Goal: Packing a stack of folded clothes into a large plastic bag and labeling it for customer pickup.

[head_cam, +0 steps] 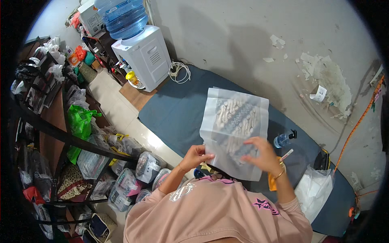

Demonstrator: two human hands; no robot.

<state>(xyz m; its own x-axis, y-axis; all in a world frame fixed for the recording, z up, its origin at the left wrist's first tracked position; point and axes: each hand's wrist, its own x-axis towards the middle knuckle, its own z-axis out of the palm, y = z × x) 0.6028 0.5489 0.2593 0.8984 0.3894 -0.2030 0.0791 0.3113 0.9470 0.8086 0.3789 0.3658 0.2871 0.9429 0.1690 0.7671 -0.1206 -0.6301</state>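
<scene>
A frosted translucent plastic bag (237, 118) is held up in front of my chest. Through it shows a patterned piece with pale, raised, finger-like motifs and a dark zigzag band. My left hand (194, 158) pinches the bag's left edge between thumb and fingers. Over the bag's lower right side, my right hand (263, 155) has its thumb and fingers spread, gripping nothing; whether the fingertips touch the plastic is unclear. An orange item (272, 182) lies partly hidden under my right wrist, with a white pen-like stick (286, 155) beside it.
On the blue-grey covered table (170, 112) stand a spray bottle (284, 139) and a white plastic bag (314, 189) at right. A water dispenser (146, 57) with a coiled white cable (180, 73) is at the far end. Shelves with a dark metal frame (76, 139) and wrapped packages (149, 167) crowd the left.
</scene>
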